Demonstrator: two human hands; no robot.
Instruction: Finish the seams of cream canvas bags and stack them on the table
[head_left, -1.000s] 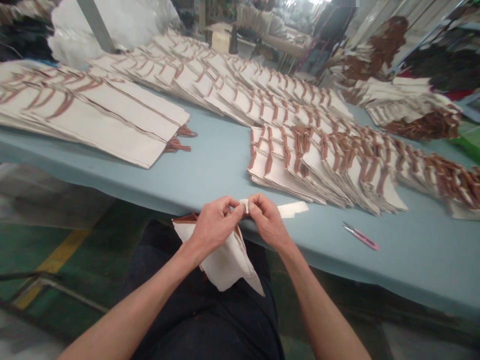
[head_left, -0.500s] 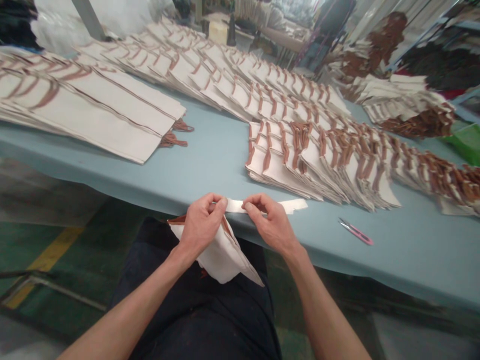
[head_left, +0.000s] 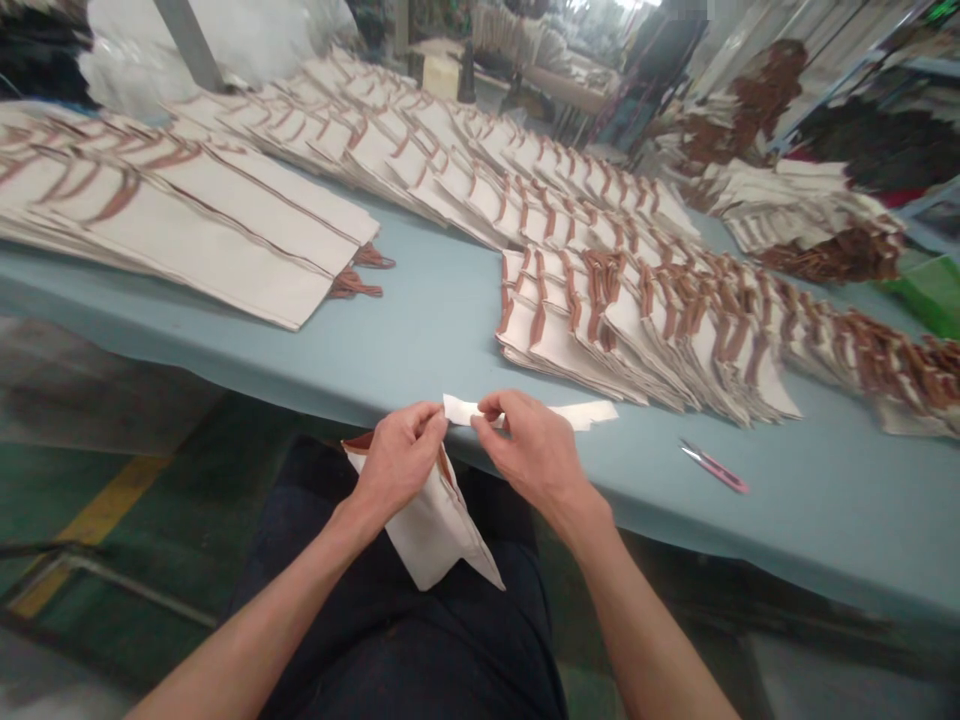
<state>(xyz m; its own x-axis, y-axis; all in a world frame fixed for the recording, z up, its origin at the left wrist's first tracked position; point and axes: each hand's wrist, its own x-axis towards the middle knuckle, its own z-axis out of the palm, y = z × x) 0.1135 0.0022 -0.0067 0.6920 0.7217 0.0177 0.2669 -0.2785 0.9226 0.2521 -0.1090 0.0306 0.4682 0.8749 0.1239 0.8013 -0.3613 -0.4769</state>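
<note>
My left hand (head_left: 399,452) is closed on the top edge of a small cream cloth bag (head_left: 433,540) with brown trim, which hangs over my lap. My right hand (head_left: 534,448) pinches a white strip (head_left: 586,413) at the table's front edge. One end of the strip stands up beside my left fingertips; whether they touch it I cannot tell. The strip's other end lies on the table to the right, partly hidden behind my right hand. Pink-handled thread snips (head_left: 716,468) rest on the blue cloth, right of that hand.
Overlapping rows of cream bags with brown trim (head_left: 555,325) cover the blue-covered table (head_left: 420,330) ahead and to the right. Larger cream pieces with brown cords (head_left: 247,250) are stacked at left. Further bundles (head_left: 814,215) sit at back right, near something green (head_left: 930,295).
My right hand has shifted slightly left along the strip. The strip's left end now shows beside my left fingertips. The bag hangs a little straighter, its lower corner further left.
</note>
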